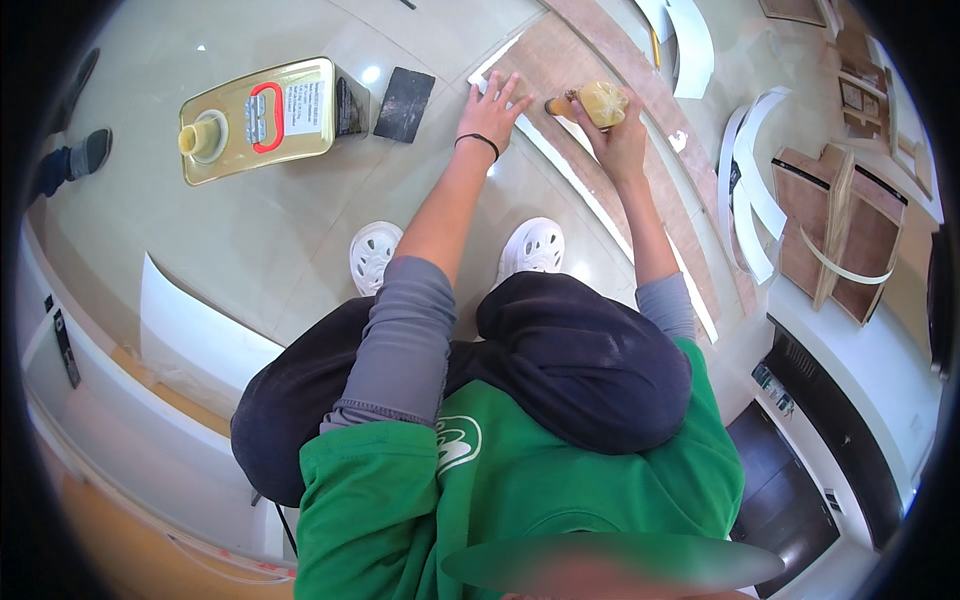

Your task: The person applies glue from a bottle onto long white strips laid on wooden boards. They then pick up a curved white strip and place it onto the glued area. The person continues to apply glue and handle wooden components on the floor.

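In my right hand (pixel 622 140) is a yellowish, translucent squeeze bottle (pixel 602 101) with a brown tip pointing left, low over a brown wooden board (pixel 545 55). Whether the tip touches the board I cannot tell. My left hand (pixel 490 112) lies with fingers spread at the white edge of that board, on its left side, holding nothing. Left of this hand a dark flat rectangular piece (pixel 404 104) rests on the floor. Beyond it stands a gold metal can (pixel 262 122) with a red handle and a pale spout.
Curved white strips (pixel 748 180) lie right of the boards, near a brown wooden assembly (pixel 845 225). A white panel (pixel 195 315) stands at lower left. At the far left a person's dark shoe (pixel 92 152) shows. My white clogs (pixel 532 247) are close below the boards.
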A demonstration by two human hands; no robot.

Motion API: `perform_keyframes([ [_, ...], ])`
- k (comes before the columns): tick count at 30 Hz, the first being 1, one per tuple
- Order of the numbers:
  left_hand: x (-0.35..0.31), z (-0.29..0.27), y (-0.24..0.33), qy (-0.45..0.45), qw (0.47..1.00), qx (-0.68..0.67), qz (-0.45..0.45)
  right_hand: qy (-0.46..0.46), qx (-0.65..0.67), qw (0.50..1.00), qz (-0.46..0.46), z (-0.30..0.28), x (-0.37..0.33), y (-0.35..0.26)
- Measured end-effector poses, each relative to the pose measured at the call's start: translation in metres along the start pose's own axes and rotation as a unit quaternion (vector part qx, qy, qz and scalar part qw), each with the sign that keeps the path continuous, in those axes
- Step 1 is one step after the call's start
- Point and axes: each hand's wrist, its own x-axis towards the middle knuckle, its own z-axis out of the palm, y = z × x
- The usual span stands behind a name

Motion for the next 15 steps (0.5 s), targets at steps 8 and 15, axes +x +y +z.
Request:
perform_keyframes([
  [8, 0.001, 0.004, -0.004, -0.003, 1.000, 0.004, -0.004, -0.005, -0.014, 0.999, -0.032, -0.008, -0.017, 0.015],
  [15, 0.002, 0.002, -0.004, 0.003, 1.000, -0.004, -0.003, -0.047, -0.053, 0.997, 0.024, -0.023, -0.024, 0.013],
])
